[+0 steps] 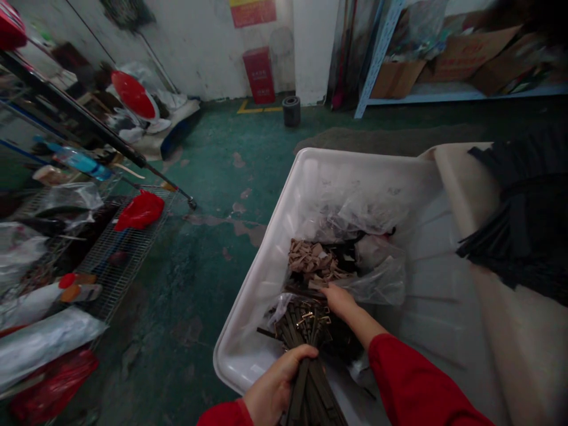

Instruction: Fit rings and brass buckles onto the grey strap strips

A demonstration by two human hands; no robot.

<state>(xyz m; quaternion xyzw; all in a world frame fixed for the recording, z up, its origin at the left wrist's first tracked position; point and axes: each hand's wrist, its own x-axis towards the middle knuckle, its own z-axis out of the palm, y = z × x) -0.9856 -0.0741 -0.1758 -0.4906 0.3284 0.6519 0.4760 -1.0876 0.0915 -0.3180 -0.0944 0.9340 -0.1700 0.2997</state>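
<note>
My left hand is closed around a bundle of dark straps, their gold-coloured buckles fanned out at the upper end. My right hand reaches into a large white plastic tub, just above those buckles. Its fingertips meet the edge of a heap of tan strips. The fingers look drawn together, but what they hold is hidden. Around the heap lie clear plastic bags and other dark pieces.
Another pale tub stands at the right, with bundles of black strips over its rim. A wire rack with bottles and bags is at the left. Boxes sit on a blue shelf. A grey roll stands on the green floor.
</note>
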